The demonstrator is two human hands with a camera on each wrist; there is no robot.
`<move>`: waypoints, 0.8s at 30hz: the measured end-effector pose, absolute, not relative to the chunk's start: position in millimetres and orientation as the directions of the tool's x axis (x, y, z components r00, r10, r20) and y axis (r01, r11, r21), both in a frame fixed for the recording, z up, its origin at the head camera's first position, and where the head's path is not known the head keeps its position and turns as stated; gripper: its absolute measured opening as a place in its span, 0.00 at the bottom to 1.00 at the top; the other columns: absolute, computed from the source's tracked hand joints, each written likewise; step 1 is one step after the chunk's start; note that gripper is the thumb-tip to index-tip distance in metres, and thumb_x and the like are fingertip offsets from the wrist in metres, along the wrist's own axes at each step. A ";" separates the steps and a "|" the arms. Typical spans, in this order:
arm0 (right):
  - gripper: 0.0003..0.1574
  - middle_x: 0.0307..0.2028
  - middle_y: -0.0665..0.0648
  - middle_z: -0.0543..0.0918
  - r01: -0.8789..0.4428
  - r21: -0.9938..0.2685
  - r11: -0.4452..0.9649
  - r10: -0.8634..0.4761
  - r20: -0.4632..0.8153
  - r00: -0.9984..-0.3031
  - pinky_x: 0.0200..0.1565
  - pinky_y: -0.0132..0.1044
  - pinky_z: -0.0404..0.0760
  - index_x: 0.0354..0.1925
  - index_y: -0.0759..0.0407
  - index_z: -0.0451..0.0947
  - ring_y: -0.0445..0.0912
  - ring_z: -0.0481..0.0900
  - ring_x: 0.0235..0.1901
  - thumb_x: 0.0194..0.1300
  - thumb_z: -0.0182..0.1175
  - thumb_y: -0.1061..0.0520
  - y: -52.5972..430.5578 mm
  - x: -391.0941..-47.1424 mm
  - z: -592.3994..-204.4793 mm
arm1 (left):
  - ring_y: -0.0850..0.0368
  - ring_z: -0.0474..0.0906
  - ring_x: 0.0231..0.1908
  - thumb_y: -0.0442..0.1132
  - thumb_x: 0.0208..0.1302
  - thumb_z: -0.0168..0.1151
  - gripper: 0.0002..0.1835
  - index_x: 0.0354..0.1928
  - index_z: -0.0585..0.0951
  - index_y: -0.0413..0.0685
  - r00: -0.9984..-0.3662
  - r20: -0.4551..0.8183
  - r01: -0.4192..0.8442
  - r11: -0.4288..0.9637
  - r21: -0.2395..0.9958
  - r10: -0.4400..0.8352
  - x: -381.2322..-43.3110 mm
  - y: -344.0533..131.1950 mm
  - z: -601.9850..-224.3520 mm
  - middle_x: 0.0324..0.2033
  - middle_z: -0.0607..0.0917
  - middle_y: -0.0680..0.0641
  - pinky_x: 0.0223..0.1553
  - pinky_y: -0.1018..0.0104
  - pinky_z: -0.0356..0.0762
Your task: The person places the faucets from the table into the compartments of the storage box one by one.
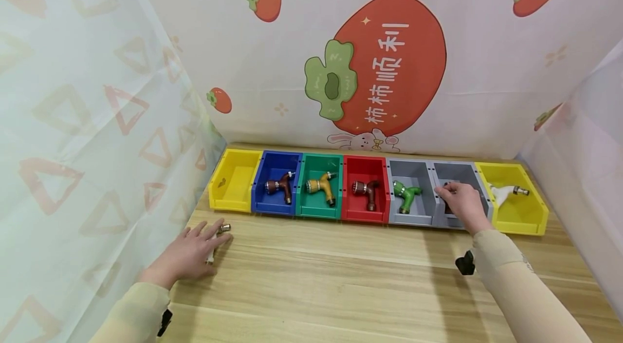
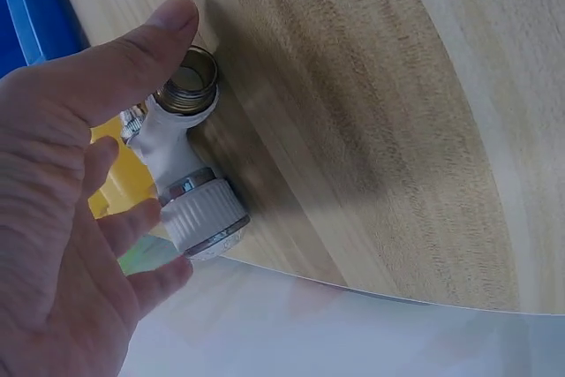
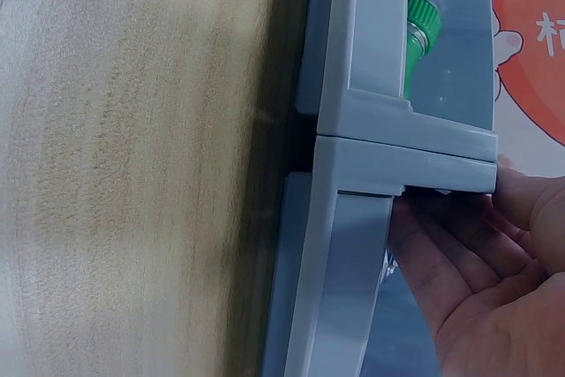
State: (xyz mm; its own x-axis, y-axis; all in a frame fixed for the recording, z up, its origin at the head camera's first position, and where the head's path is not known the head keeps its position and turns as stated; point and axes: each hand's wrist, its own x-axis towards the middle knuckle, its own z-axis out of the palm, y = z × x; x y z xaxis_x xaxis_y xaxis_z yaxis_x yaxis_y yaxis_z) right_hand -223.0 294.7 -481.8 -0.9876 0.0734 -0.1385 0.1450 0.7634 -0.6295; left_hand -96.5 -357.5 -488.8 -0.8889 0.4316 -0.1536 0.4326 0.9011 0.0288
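Observation:
My left hand [image 1: 192, 254] spreads over a white faucet [image 2: 187, 165] with a ribbed knob and a brass threaded end, at the table's left. In the left wrist view, its thumb lies by the threaded end and its fingertips are near the knob; firm contact cannot be told. My right hand [image 1: 462, 202] reaches into the right grey bin [image 1: 450, 221]. From the right wrist view, its thumb [image 3: 521, 196] is beside the dividing wall and its fingers go down inside. Part of a dark faucet [image 1: 452, 189] shows under that hand, mostly hidden.
Left to right stand an empty yellow bin [image 1: 233, 205], then blue [image 1: 274, 208], green [image 1: 318, 210], red [image 1: 365, 216] and grey [image 1: 411, 218] bins, each holding one faucet. A yellow bin [image 1: 521, 226] with a white faucet [image 1: 501, 194] ends the row. Printed cloth walls surround the wooden table [image 1: 331, 278].

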 end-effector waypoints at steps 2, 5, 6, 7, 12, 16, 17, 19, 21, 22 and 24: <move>0.30 0.42 0.67 0.81 0.140 -0.631 0.763 0.071 -0.133 -0.989 0.31 0.39 0.71 0.50 0.71 0.79 0.55 0.74 0.36 0.78 0.55 0.42 294.7 -222.7 -482.2 | 0.23 0.68 0.65 0.54 0.45 0.81 0.45 0.69 0.77 0.55 -0.895 -0.155 0.420 0.907 0.022 0.418 -96.2 -359.0 -489.5 0.74 0.67 0.37 0.57 0.19 0.65; 0.30 0.40 0.67 0.81 0.134 -0.634 0.762 0.069 -0.126 -0.990 0.30 0.39 0.71 0.49 0.71 0.80 0.54 0.74 0.35 0.78 0.55 0.43 294.1 -222.5 -482.4 | 0.23 0.70 0.63 0.54 0.46 0.81 0.46 0.70 0.76 0.55 -0.898 -0.173 0.407 0.913 0.025 0.405 -95.4 -361.0 -490.0 0.74 0.67 0.36 0.56 0.20 0.67; 0.30 0.40 0.66 0.81 0.134 -0.635 0.761 0.069 -0.126 -0.990 0.30 0.39 0.71 0.49 0.71 0.80 0.54 0.74 0.35 0.78 0.55 0.43 294.1 -222.5 -482.4 | 0.23 0.70 0.63 0.53 0.46 0.81 0.45 0.70 0.76 0.54 -0.896 -0.179 0.407 0.913 0.031 0.405 -95.4 -361.6 -490.3 0.74 0.67 0.36 0.56 0.22 0.68; 0.30 0.40 0.66 0.81 0.132 -0.634 0.762 0.068 -0.124 -0.990 0.30 0.39 0.71 0.49 0.71 0.80 0.54 0.74 0.35 0.78 0.55 0.43 294.3 -222.4 -482.0 | 0.23 0.71 0.62 0.53 0.47 0.80 0.45 0.70 0.76 0.53 -0.895 -0.185 0.407 0.913 0.037 0.406 -95.5 -362.3 -490.8 0.74 0.67 0.36 0.56 0.23 0.70; 0.30 0.42 0.68 0.81 0.131 -0.631 0.765 0.067 -0.124 -0.990 0.30 0.39 0.71 0.50 0.71 0.79 0.55 0.74 0.36 0.78 0.54 0.42 294.5 -222.5 -480.7 | 0.27 0.75 0.57 0.51 0.48 0.79 0.41 0.66 0.80 0.47 -0.890 -0.187 0.416 0.908 0.042 0.416 -98.2 -365.6 -494.7 0.73 0.67 0.34 0.56 0.31 0.74; 0.30 0.42 0.68 0.81 0.125 -0.631 0.766 0.064 -0.119 -0.991 0.31 0.39 0.71 0.50 0.71 0.79 0.55 0.74 0.36 0.79 0.54 0.43 294.7 -222.5 -480.6 | 0.31 0.77 0.54 0.53 0.47 0.79 0.38 0.61 0.83 0.45 -0.887 -0.178 0.426 0.904 0.035 0.425 -100.8 -366.3 -494.8 0.72 0.69 0.33 0.53 0.34 0.77; 0.30 0.42 0.68 0.81 0.125 -0.631 0.765 0.064 -0.118 -0.991 0.31 0.39 0.71 0.49 0.71 0.79 0.55 0.74 0.36 0.79 0.54 0.43 294.7 -222.5 -480.7 | 0.32 0.77 0.54 0.53 0.47 0.79 0.37 0.61 0.84 0.45 -0.887 -0.173 0.428 0.903 0.036 0.428 -101.1 -366.3 -494.4 0.71 0.69 0.33 0.52 0.35 0.78; 0.30 0.42 0.67 0.81 0.123 -0.632 0.765 0.064 -0.116 -0.991 0.31 0.39 0.71 0.49 0.71 0.79 0.55 0.74 0.36 0.78 0.55 0.43 294.7 -222.3 -481.0 | 0.32 0.78 0.53 0.53 0.47 0.79 0.36 0.59 0.84 0.45 -0.884 -0.163 0.438 0.898 0.037 0.438 -101.2 -366.1 -493.6 0.70 0.70 0.32 0.51 0.36 0.79; 0.30 0.42 0.68 0.81 0.124 -0.632 0.765 0.065 -0.116 -0.991 0.31 0.39 0.71 0.49 0.71 0.79 0.55 0.74 0.36 0.78 0.55 0.43 294.8 -222.4 -481.3 | 0.33 0.78 0.52 0.52 0.47 0.79 0.35 0.58 0.85 0.45 -0.881 -0.151 0.449 0.893 0.034 0.449 -101.3 -366.1 -493.1 0.69 0.71 0.31 0.50 0.36 0.79; 0.29 0.42 0.68 0.81 0.123 -0.629 0.767 0.065 -0.114 -0.991 0.31 0.39 0.71 0.49 0.71 0.79 0.55 0.74 0.37 0.78 0.55 0.43 294.7 -222.5 -481.6 | 0.33 0.78 0.51 0.52 0.47 0.79 0.35 0.58 0.85 0.45 -0.879 -0.142 0.456 0.890 0.030 0.455 -101.3 -366.0 -492.8 0.69 0.72 0.31 0.49 0.36 0.79; 0.30 0.42 0.68 0.81 0.123 -0.629 0.767 0.066 -0.114 -0.991 0.31 0.39 0.71 0.49 0.71 0.79 0.55 0.74 0.37 0.78 0.55 0.43 295.0 -222.7 -481.8 | 0.32 0.78 0.51 0.52 0.48 0.79 0.33 0.57 0.86 0.45 -0.875 -0.126 0.469 0.883 0.019 0.468 -101.4 -365.8 -492.4 0.68 0.72 0.31 0.49 0.35 0.79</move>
State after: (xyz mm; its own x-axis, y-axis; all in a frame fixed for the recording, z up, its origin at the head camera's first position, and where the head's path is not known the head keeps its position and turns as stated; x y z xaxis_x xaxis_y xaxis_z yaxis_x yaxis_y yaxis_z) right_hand -222.7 295.0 -481.8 -0.9913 0.0655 -0.1141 0.1232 0.7674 -0.6292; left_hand -101.4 -365.8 -492.4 -0.8748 0.4678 -0.1258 0.4694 0.8828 0.0189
